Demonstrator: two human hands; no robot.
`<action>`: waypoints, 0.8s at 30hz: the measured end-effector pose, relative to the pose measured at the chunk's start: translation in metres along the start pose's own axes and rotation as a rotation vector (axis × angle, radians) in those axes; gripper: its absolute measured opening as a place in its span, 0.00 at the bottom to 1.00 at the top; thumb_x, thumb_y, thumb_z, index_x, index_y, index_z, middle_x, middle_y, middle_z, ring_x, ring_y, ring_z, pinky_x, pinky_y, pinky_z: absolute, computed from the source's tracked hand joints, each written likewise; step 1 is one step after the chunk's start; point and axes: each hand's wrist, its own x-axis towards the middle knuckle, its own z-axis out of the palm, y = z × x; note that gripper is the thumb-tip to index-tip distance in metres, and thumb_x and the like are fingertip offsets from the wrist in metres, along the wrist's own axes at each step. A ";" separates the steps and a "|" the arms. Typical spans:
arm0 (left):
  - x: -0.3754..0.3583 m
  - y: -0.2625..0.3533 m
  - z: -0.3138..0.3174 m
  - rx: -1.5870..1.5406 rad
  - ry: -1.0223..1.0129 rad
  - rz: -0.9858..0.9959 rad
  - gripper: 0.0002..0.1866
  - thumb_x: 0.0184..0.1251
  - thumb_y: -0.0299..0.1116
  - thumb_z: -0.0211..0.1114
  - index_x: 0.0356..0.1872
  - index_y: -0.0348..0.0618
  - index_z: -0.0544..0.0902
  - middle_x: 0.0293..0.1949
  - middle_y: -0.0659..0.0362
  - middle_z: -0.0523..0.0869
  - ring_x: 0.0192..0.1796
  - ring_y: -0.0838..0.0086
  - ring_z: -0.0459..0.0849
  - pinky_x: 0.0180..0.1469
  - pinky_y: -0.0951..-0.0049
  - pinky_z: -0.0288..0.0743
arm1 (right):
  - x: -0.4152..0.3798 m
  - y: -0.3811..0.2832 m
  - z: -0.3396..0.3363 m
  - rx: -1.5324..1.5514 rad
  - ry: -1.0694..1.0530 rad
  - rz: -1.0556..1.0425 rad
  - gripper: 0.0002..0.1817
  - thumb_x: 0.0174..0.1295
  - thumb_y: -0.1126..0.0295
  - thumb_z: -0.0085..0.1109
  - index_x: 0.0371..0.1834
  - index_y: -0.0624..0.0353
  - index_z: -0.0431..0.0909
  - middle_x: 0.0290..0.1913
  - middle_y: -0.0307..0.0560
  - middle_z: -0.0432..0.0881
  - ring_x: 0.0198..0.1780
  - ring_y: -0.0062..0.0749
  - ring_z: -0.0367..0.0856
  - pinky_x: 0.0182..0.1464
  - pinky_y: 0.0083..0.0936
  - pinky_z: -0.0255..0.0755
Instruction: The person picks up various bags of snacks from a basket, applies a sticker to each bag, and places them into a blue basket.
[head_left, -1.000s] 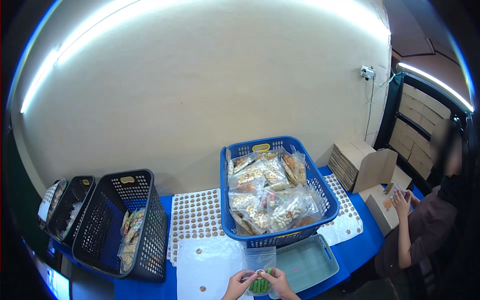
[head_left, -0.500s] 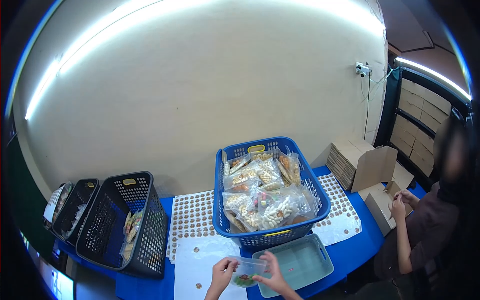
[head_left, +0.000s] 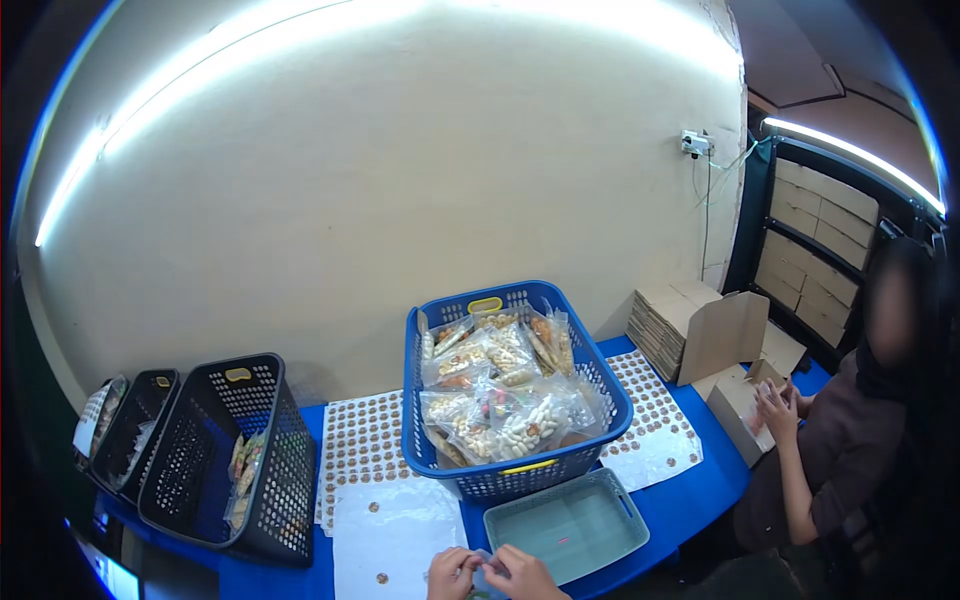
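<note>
At the bottom edge of the view, my left hand [head_left: 453, 574] and my right hand [head_left: 521, 574] are close together, fingers closed on the top of a clear plastic bag [head_left: 486, 562]. Most of the bag is hidden by my fingers and cut off by the frame. Just beyond my right hand lies a shallow grey-green tray [head_left: 628, 545]. A white sheet [head_left: 390, 530] with a few round stickers is beside my left hand. Behind the tray stands a large blue basket [head_left: 417, 440] full of clear packets [head_left: 530, 425] of pale and coloured pieces.
Dark baskets [head_left: 285, 480] stand at the left, the nearest holding a few packets [head_left: 245, 470]. Sticker sheets [head_left: 365, 430] lie on the blue table [head_left: 690, 510]. At right are flattened cartons [head_left: 660, 325], an open box [head_left: 735, 415] and another person [head_left: 850, 450] with hands raised.
My hands have moved down and drawn together at the bag's top; its green contents are now mostly out of sight. The view has shifted slightly right. The other person's hands have opened somewhat.
</note>
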 end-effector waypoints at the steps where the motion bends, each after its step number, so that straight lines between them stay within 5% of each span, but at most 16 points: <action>1: 0.000 0.005 -0.003 0.056 0.058 -0.003 0.09 0.56 0.31 0.57 0.21 0.38 0.77 0.18 0.56 0.76 0.23 0.65 0.76 0.28 0.70 0.67 | 0.003 -0.007 0.000 0.000 -0.013 -0.002 0.11 0.52 0.66 0.55 0.23 0.63 0.68 0.24 0.55 0.69 0.28 0.53 0.70 0.29 0.37 0.64; 5: 0.005 0.006 -0.020 0.196 0.338 0.096 0.11 0.58 0.31 0.56 0.19 0.37 0.73 0.19 0.57 0.73 0.24 0.69 0.72 0.28 0.71 0.63 | 0.005 -0.007 0.010 -0.065 0.006 -0.173 0.07 0.50 0.71 0.56 0.24 0.60 0.69 0.24 0.46 0.71 0.25 0.42 0.74 0.27 0.32 0.67; 7: 0.010 0.009 -0.034 0.050 0.425 -0.104 0.14 0.61 0.34 0.54 0.19 0.37 0.69 0.19 0.58 0.70 0.24 0.73 0.69 0.28 0.73 0.61 | 0.005 -0.018 0.017 -0.043 -0.013 -0.180 0.07 0.50 0.72 0.56 0.25 0.60 0.68 0.23 0.46 0.71 0.25 0.42 0.74 0.27 0.31 0.67; 13: 0.006 -0.015 -0.049 0.059 0.484 -0.148 0.17 0.67 0.38 0.48 0.21 0.37 0.66 0.21 0.62 0.66 0.27 0.78 0.65 0.31 0.79 0.59 | -0.011 -0.002 0.046 0.006 -0.132 -0.076 0.07 0.54 0.70 0.55 0.26 0.62 0.69 0.24 0.47 0.72 0.26 0.38 0.74 0.29 0.28 0.67; 14: 0.004 -0.052 -0.052 -0.123 0.704 -0.291 0.15 0.68 0.38 0.47 0.23 0.40 0.65 0.21 0.65 0.64 0.27 0.81 0.62 0.31 0.80 0.57 | -0.016 -0.002 0.049 0.081 -0.128 -0.061 0.09 0.53 0.70 0.55 0.23 0.63 0.67 0.23 0.50 0.69 0.25 0.41 0.71 0.28 0.30 0.64; 17: 0.022 -0.062 -0.103 -0.311 0.748 -0.302 0.15 0.70 0.37 0.43 0.22 0.43 0.63 0.21 0.68 0.60 0.26 0.84 0.57 0.30 0.82 0.54 | -0.031 0.012 0.057 0.224 -0.112 -0.080 0.08 0.52 0.74 0.54 0.21 0.66 0.68 0.21 0.50 0.68 0.23 0.38 0.68 0.27 0.29 0.62; 20: 0.020 -0.039 -0.104 -0.213 0.540 -0.301 0.17 0.69 0.39 0.44 0.21 0.42 0.65 0.20 0.67 0.63 0.25 0.85 0.60 0.28 0.82 0.55 | -0.042 0.029 0.057 0.209 -0.097 0.111 0.05 0.52 0.75 0.55 0.30 0.64 0.73 0.26 0.49 0.72 0.26 0.33 0.70 0.31 0.26 0.65; 24: -0.005 -0.046 -0.072 -0.301 0.130 -0.416 0.17 0.68 0.38 0.46 0.20 0.41 0.69 0.18 0.67 0.67 0.24 0.84 0.64 0.27 0.82 0.58 | -0.038 0.021 0.042 0.214 -0.007 0.168 0.14 0.49 0.75 0.58 0.40 0.60 0.75 0.43 0.49 0.70 0.36 0.29 0.71 0.38 0.22 0.66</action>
